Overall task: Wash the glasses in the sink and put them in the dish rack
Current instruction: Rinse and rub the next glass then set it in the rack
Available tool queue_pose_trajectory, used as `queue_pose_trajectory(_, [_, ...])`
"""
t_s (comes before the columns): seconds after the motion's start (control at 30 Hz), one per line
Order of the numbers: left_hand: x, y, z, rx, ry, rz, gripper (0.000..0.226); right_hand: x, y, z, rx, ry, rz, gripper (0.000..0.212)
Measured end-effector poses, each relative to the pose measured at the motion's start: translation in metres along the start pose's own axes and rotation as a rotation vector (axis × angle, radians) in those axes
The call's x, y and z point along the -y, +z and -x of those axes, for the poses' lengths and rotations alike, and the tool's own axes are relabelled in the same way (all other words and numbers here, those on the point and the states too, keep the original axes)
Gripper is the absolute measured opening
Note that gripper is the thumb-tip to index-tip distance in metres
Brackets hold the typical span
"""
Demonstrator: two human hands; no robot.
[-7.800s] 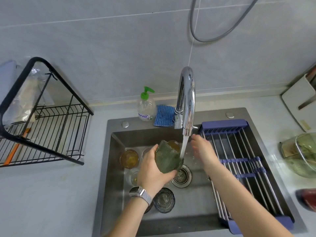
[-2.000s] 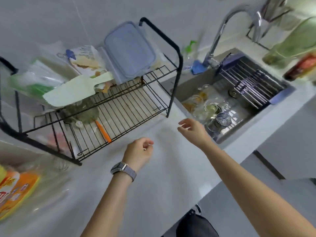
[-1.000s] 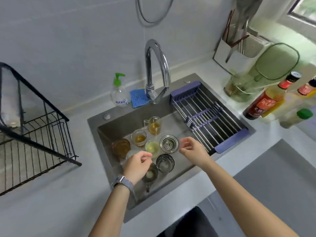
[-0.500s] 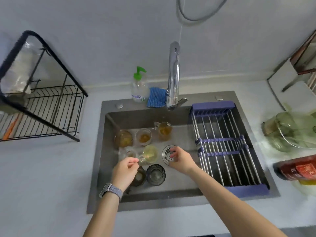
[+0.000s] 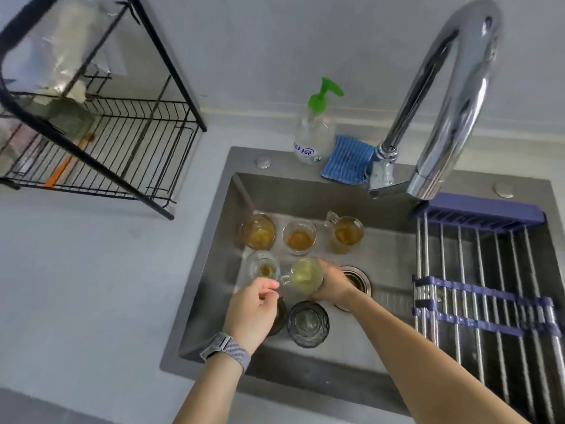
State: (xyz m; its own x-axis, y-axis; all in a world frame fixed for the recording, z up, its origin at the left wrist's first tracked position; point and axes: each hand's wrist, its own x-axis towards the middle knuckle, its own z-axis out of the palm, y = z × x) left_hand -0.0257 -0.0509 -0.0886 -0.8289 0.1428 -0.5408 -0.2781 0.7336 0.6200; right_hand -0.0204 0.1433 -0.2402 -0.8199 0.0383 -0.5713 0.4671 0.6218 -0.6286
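While the sink [image 5: 388,255] fills the middle, the dish rack [image 5: 128,148] stands at ten o'clock. The right hand [image 5: 331,284] wraps its fingers around a pale-green glass mug [image 5: 305,275]; the left hand [image 5: 252,310], at its eight o'clock, is loosely curled, empty.

Back wall [image 5: 305,41]: large pale grey tiles, matte, evenly lit with soft diffuse light and no hard shadows. A pale strip [image 5: 244,113] runs where wall meets counter. Countertop [image 5: 91,270]: light grey, smooth, extends left of the basin and along the near edge. Chrome gooseneck faucet [image 5: 452,96] arches from the rear deck, reflecting the pale surroundings. Behind the basin stand a clear soap bottle [image 5: 313,133] with a green pump and, just beside it, a blue striped cloth [image 5: 347,160]. A darker grey band [image 5: 46,408] shows at bottom left, below the counter edge.
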Motion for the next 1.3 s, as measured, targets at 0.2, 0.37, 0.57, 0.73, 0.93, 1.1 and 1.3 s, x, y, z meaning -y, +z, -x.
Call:
queue_pose_trajectory(0.2, [0.001, 0.007, -0.01, 0.005, -0.026, 0.014, 0.027, -0.012, 0.004, -0.009, -0.035, -0.093, -0.095, 0.087])
queue_pose_trajectory(0.37, [0.001, 0.009, -0.009, 0.034, -0.016, 0.004, 0.028, -0.021, -0.007, -0.001, 0.0, -0.076, -0.103, 0.089])
queue_pose_trajectory(0.57, [-0.008, 0.011, -0.008, 0.047, 0.036, 0.025, 0.024, -0.023, -0.033, 0.038, -0.089, -0.04, -0.193, 0.088])
queue_pose_trajectory(0.73, [-0.035, 0.01, -0.002, 0.123, 0.127, 0.033, 0.031, -0.001, -0.061, 0.105, -0.099, -0.101, -0.581, 0.078])
queue_pose_trajectory(0.93, [-0.062, 0.019, 0.022, 0.496, 0.01, 0.159, 0.04, 0.019, -0.059, 0.175, 0.075, -0.055, -0.889, 0.046])
queue_pose_trajectory(1.1, [-0.063, 0.025, 0.033, 0.578, -0.011, 0.295, 0.037, 0.027, -0.04, 0.197, 0.079, 0.011, -1.106, 0.06])
queue_pose_trajectory(1.3, [-0.067, 0.025, 0.043, 0.519, -0.007, 0.199, 0.034, 0.043, -0.026, 0.209, -0.081, 0.222, -1.228, 0.081])
